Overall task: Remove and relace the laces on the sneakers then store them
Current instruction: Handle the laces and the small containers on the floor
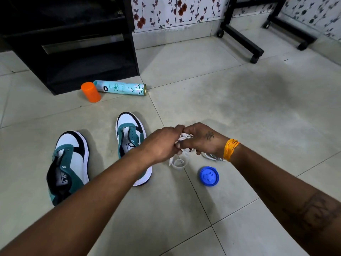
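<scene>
Centre frame, I have my left hand (162,145) and right hand (200,140) closed together around a bunch of white laces (184,137), loops trailing down over a small clear container (179,163) on the tile floor (239,108). Both sneakers (70,163) sit at the lower left with bare eyelets, so removal looks finished. By my reckoning relacing and storing are all ahead. A blue lid (209,176) lies just right of the container; a spray can (121,88) and orange cap (90,91) rest at upper left

Unlaced teal-white sneakers (99,156), bunched white laces (184,137)
</scene>
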Demonstrator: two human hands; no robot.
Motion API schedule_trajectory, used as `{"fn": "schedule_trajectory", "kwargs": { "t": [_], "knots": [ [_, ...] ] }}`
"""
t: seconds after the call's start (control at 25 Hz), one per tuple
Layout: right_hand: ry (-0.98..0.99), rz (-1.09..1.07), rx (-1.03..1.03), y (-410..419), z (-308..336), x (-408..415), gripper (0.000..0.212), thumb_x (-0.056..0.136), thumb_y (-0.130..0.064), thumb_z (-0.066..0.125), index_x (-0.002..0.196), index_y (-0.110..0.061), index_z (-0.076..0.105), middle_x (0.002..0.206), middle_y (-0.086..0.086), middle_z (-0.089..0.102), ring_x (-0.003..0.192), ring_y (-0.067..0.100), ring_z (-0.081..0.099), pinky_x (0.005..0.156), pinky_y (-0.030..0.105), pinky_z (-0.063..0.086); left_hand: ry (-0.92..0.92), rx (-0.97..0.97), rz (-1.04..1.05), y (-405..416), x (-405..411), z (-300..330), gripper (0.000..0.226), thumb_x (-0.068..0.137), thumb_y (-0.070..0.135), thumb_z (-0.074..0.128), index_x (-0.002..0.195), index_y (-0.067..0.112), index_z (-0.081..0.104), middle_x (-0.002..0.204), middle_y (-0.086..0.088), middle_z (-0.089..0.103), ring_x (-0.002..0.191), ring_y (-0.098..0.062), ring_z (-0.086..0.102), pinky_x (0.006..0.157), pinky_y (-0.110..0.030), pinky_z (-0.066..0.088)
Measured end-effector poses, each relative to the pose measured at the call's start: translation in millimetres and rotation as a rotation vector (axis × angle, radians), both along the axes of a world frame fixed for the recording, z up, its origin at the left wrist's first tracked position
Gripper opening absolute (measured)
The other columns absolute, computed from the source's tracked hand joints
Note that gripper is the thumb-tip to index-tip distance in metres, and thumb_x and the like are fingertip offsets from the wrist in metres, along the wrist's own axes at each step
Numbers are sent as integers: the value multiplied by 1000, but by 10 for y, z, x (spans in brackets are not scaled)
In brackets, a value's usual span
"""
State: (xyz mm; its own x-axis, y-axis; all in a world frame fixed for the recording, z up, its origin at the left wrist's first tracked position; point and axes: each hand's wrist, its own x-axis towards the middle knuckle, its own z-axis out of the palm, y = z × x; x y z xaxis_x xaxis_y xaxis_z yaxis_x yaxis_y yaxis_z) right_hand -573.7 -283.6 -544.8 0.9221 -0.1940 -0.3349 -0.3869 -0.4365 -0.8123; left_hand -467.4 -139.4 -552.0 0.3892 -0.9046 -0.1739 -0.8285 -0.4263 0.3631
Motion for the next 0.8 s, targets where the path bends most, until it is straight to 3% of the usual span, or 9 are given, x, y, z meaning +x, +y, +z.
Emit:
{"fn": "schedule_trajectory", "kwargs": {
  "t": [0.08, 0.12, 0.2, 0.28, 0.32, 0.44, 0.6, 0.72, 0.8],
  "knots": [
    [-34, -25, 27, 21, -22, -101, 23, 87, -27, 81, 99, -14, 67, 78, -2, 66, 70, 11, 59, 59, 30, 50, 47, 37, 18, 30, 45, 35, 22, 91, 33, 71, 103, 18, 60, 98, -6, 68, 96, -30, 64, 68, -35, 41],
    [-66, -15, -9, 38, -27, -142, 33, 84, -31, 83, 106, -19, 62, 86, -5, 67, 76, 11, 60, 67, 32, 53, 75, 46, 33, 49, 62, 38, 18, 93, 34, 70, 91, 20, 60, 89, -2, 65, 93, -28, 64, 67, -35, 40],
    [-158, 94, -269, 85, -36, -184, 63, 74, -42, 87, 122, -28, 49, 104, -9, 63, 96, 15, 57, 84, 37, 51, 180, 47, 76, 81, 85, 49, 22, 93, 35, 72, 80, 24, 58, 77, 3, 59, 82, -22, 62, 63, -32, 40],
    [-246, 206, -537, 154, -33, -168, 83, 64, -51, 87, 130, -32, 41, 118, -11, 56, 107, 16, 49, 88, 38, 45, 365, 40, 117, 100, 81, 113, 24, 94, 35, 74, 77, 23, 61, 69, 2, 57, 62, -14, 58, 54, -26, 41],
    [-283, 231, -578, 181, -28, -147, 86, 62, -50, 88, 131, -30, 41, 120, -10, 54, 107, 16, 49, 86, 36, 44, 468, 36, 137, 107, 73, 154, 23, 95, 33, 73, 78, 22, 62, 64, 1, 54, 52, -10, 54, 49, -23, 42],
    [-385, 172, -457, 242, 18, -112, 66, 69, -28, 86, 124, -24, 48, 114, -9, 55, 92, 13, 54, 76, 35, 49, 672, 35, 146, 155, 82, 283, 21, 97, 30, 71, 79, 22, 65, 50, 8, 44, 42, -5, 43, 48, -23, 42],
    [-443, 33, -165, 228, 85, -185, 37, 75, -8, 84, 105, -17, 64, 86, -10, 66, 72, 8, 60, 66, 22, 48, 883, 75, 85, 263, 194, 375, 24, 97, 33, 71, 76, 22, 75, 56, 6, 39, 51, -11, 36, 50, -24, 39],
    [-375, -53, 115, 203, 165, -210, 26, 79, 4, 80, 99, -10, 72, 83, 2, 72, 69, 18, 65, 66, 34, 58, 938, 144, 53, 326, 262, 388, 36, 95, 37, 69, 102, 3, 76, 58, 8, 35, 54, -13, 33, 52, -25, 40],
    [-357, -83, 236, 184, 206, -219, 21, 81, 6, 79, 99, -4, 75, 85, 11, 74, 72, 23, 68, 69, 39, 62, 993, 153, 86, 359, 273, 372, 47, 88, 47, 67, 97, 2, 73, 56, 9, 35, 53, -12, 30, 53, -24, 37]
  ]
}}
